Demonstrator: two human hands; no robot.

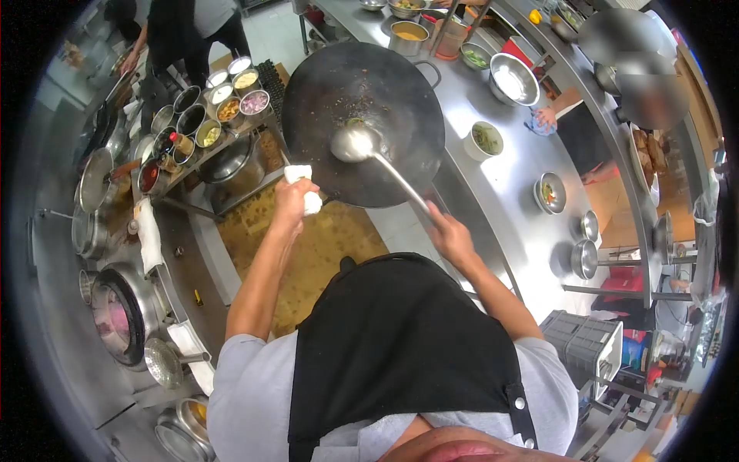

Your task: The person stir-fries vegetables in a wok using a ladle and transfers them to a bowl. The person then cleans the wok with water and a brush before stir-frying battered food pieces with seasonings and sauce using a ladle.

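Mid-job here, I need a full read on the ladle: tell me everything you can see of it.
The ladle is silver-grey and looks metal, with a broad round bowl, shiny in places, on a long, slim, straight handle. The bowl lies over the dark wok, near its middle; the handle slants across the rim to the right hand, which grips it. Whether the bowl touches the wok is unclear.

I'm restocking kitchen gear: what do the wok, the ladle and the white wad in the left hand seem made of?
Wok: dark metal, probably iron or steel; its surface is blackened and mostly dull.
Ladle: likely stainless steel; its bowl looks silvery, with a bright sheen.
White wad: probably folded cloth, judging by its soft, bunched shape, though paper is possible.
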